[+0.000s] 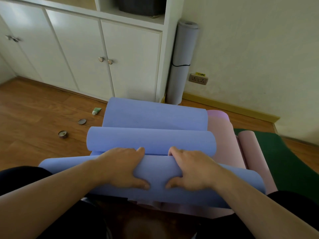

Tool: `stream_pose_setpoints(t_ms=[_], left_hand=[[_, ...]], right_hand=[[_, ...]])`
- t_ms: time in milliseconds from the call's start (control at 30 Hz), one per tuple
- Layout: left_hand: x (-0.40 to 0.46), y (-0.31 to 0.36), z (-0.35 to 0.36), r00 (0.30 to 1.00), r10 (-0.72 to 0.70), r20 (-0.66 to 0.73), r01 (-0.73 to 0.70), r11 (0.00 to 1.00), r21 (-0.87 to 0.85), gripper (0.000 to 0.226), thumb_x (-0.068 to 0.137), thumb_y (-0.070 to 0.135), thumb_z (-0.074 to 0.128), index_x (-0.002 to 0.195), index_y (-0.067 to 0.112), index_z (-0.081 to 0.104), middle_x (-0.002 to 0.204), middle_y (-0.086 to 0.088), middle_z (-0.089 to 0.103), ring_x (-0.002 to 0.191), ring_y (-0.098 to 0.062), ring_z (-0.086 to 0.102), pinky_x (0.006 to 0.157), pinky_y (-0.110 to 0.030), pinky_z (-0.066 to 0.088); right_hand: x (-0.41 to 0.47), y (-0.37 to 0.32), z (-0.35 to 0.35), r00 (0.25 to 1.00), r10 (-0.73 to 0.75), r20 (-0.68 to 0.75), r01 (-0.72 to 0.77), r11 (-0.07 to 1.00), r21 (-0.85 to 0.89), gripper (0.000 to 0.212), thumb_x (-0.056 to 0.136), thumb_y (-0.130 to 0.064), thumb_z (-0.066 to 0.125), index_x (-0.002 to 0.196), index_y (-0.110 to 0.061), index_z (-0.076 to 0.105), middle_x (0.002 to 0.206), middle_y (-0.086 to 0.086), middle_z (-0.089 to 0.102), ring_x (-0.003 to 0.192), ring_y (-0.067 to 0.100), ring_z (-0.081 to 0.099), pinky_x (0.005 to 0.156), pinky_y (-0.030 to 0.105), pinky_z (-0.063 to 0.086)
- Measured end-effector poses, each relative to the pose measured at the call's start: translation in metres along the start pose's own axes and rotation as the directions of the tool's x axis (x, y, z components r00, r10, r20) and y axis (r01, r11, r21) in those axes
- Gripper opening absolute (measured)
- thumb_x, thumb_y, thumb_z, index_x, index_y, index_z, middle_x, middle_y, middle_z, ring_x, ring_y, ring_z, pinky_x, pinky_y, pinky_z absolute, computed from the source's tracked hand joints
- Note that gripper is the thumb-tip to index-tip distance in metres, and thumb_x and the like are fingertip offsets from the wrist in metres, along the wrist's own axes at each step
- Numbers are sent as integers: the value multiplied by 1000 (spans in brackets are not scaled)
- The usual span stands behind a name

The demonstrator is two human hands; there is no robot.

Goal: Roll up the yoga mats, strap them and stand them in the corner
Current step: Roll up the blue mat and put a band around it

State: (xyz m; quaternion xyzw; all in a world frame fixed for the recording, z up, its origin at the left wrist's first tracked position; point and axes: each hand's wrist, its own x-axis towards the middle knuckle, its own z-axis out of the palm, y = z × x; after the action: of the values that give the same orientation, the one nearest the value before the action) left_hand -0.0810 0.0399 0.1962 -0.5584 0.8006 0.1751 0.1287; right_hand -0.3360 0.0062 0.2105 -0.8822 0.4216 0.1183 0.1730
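Hands side by side grip the near roll of the blue mat point(155, 121): left hand point(120, 167) and right hand point(195, 169) curl over it. Strapped grey mat point(183, 62) stands in the corner.

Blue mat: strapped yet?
No. The blue mat carries no strap; both hands, left hand and right hand, grip its near roll, and only the grey mat in the corner is tied.

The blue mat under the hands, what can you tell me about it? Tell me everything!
The blue mat looks soft and foamy, plain periwinkle with no pattern. It lies on a pink mat on the floor, bunched into loose rolls and humps, not yet tightly rolled or strapped. The left hand and right hand both grip its nearest roll, fingers over the top, thumbs in front.
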Motion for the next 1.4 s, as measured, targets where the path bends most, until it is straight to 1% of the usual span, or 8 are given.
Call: stream_pose_setpoints(t_ms=[233, 467, 667, 800, 900, 1033, 1133, 1400], left_hand=[[4, 3, 5, 999, -12, -39, 11, 1000, -24, 57, 92, 73, 59, 117, 30, 32, 114, 0, 68, 99, -20, 67, 86, -38, 56], [12, 4, 4, 984, -69, -167, 60, 997, -57, 47, 89, 75, 59, 106, 34, 46, 102, 10, 47, 94, -14, 53, 78, -35, 48], [16, 10, 3, 961, -72, -269, 75, 997, -1, 42, 96, 63, 59, 116, 27, 47, 112, 5, 62, 103, -21, 63, 83, -42, 53], [17, 9, 6, 977, -17, -211, 17, 1000, -3, 38, 100, 59, 54, 112, 26, 40, 115, 0, 64, 105, -22, 64, 88, -41, 52], [13, 9, 6, 990, -7, -144, 11, 1000, 22, 54, 91, 72, 57, 114, 26, 38, 115, 1, 63, 106, -23, 64, 88, -40, 51], [13, 8, 10, 991, -32, -129, 38, 998, 49, 71, 81, 81, 63, 117, 24, 40, 114, 1, 66, 104, -23, 67, 87, -42, 54], [12, 10, 13, 989, -21, -147, 27, 999, 37, 68, 88, 75, 60, 123, 22, 35, 114, -2, 68, 101, -24, 68, 85, -42, 56], [10, 11, 17, 979, -25, -201, 17, 999, -43, 55, 94, 70, 57, 118, 26, 34, 109, 2, 67, 98, -20, 67, 83, -39, 56]], right_hand=[[4, 1, 6, 998, 42, -56, -43, 999, -9, 57, 86, -68, 71, 106, -28, 35, 94, -7, 59, 84, 22, 60, 70, 40, 45], [9, 6, 13, 966, 150, -213, -154, 988, -1, 52, 78, -70, 75, 113, -34, 59, 107, -8, 53, 106, 21, 56, 78, 39, 46], [13, 8, 14, 950, 141, -280, -151, 989, -13, 39, 92, -60, 66, 112, -28, 57, 113, -5, 67, 106, 27, 64, 83, 42, 52], [14, 6, 17, 971, 61, -231, -79, 994, -71, 35, 102, -53, 58, 114, -22, 47, 114, -1, 64, 102, 28, 63, 77, 43, 50], [13, 4, 15, 986, 19, -164, -28, 998, -51, 38, 102, -53, 59, 112, -20, 43, 112, 2, 62, 99, 28, 62, 79, 44, 49], [8, 0, 7, 997, -1, -77, -3, 999, -47, 65, 81, -67, 76, 111, -23, 39, 110, -1, 61, 96, 25, 62, 72, 40, 40], [8, -2, 8, 999, 38, -34, -40, 997, -69, 75, 76, -61, 85, 118, -23, 36, 113, 0, 62, 98, 27, 64, 70, 39, 40], [9, 1, 17, 971, -5, -240, -14, 997, -79, 52, 83, -56, 77, 110, -24, 46, 111, -3, 54, 99, 25, 57, 73, 39, 41]])
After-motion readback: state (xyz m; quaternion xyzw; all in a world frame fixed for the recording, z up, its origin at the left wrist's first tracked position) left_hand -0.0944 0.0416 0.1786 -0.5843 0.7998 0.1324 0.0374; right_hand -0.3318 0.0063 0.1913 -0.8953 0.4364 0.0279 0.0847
